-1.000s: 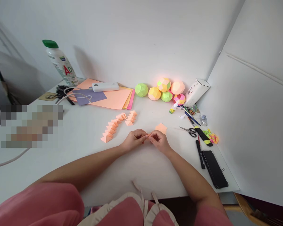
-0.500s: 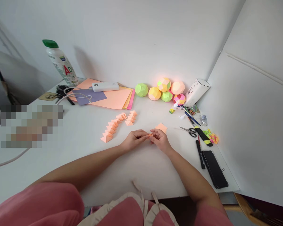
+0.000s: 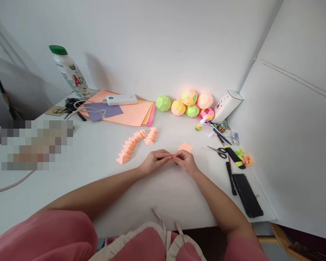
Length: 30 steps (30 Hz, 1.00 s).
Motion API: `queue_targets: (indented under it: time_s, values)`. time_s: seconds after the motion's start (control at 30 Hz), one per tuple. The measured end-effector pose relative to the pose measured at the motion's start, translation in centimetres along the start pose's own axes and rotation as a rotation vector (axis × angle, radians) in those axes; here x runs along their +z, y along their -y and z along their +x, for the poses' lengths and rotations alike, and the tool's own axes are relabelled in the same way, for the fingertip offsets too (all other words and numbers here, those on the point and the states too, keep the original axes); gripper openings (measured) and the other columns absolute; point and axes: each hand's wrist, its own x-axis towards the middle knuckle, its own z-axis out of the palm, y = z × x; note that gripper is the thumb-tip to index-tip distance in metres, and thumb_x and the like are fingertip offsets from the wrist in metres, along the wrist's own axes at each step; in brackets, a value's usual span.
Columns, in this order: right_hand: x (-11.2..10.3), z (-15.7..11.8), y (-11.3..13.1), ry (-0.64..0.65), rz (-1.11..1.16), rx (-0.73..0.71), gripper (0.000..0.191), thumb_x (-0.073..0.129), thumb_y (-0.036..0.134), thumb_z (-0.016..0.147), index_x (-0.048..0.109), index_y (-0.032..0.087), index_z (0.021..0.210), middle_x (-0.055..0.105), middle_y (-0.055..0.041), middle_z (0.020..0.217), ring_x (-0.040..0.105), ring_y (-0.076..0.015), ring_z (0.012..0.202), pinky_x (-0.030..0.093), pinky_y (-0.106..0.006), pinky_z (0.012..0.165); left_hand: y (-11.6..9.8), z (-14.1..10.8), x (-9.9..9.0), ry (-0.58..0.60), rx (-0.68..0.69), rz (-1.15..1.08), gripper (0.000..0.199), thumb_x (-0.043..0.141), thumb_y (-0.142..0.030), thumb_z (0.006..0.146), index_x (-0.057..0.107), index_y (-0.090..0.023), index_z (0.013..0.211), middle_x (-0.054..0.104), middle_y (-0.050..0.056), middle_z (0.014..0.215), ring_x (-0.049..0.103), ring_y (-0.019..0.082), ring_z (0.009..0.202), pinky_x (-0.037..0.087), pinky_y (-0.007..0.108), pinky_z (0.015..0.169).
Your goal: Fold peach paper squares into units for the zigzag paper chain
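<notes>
Between my fingertips is a small piece of orange paper point(image 3: 173, 156), mostly hidden by the fingers. My left hand point(image 3: 157, 161) pinches it from the left, and my right hand point(image 3: 185, 162) pinches it from the right. Just beyond my right hand lies a flat orange paper piece point(image 3: 186, 146). To the left, folded orange paper pieces point(image 3: 128, 146) stand in a curved, overlapping row. A shorter row of the same folded pieces point(image 3: 151, 136) sits beside its far end.
Several paper balls point(image 3: 178, 108) rest against the wall, with a glue bottle point(image 3: 199, 125) before them. Scissors point(image 3: 217, 150), a box cutter point(image 3: 234, 157) and a phone point(image 3: 247, 195) lie right. Paper sheets point(image 3: 136, 113), a power bank point(image 3: 122, 100) and a tall bottle point(image 3: 70, 74) occupy the back left.
My right fingers have closed in a little on the orange paper, which shows less now. My left hand has hardly moved.
</notes>
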Motion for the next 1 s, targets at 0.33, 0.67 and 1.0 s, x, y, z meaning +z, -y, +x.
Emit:
queue_targets:
  time_s: [0.33, 0.67, 1.0]
  values:
    - [0.14, 0.04, 0.13, -0.015, -0.007, 0.016, 0.022, 0.070, 0.037, 0.066, 0.060, 0.018, 0.071, 0.061, -0.0005, 0.070, 0.054, -0.0101, 0.054, 0.050, -0.026, 0.051, -0.19, -0.07, 0.00, -0.012, -0.036, -0.011, 0.028, 0.054, -0.040, 0.081, 0.070, -0.022, 0.092, 0.067, 0.005, 0.092, 0.062, 0.018, 0.085, 0.051, 0.030, 0.078]
    - [0.01, -0.08, 0.07, 0.007, -0.045, 0.005, 0.019, 0.068, 0.035, 0.069, 0.061, 0.018, 0.070, 0.059, 0.0002, 0.068, 0.054, -0.0101, 0.054, 0.048, -0.026, 0.053, -0.79, -0.10, 0.17, -0.002, -0.102, 0.018, 0.030, 0.052, -0.042, 0.081, 0.069, -0.018, 0.084, 0.067, 0.005, 0.087, 0.060, 0.016, 0.077, 0.048, 0.026, 0.066]
    - [0.21, -0.48, 0.17, 0.050, -0.161, -0.023, 0.019, 0.061, 0.036, 0.075, 0.055, 0.018, 0.074, 0.054, 0.0009, 0.065, 0.049, -0.0103, 0.056, 0.043, -0.024, 0.051, -0.91, -0.12, 0.02, 0.002, -0.090, 0.101, 0.029, 0.052, -0.041, 0.080, 0.068, -0.017, 0.076, 0.064, 0.004, 0.076, 0.054, 0.013, 0.066, 0.044, 0.023, 0.058]
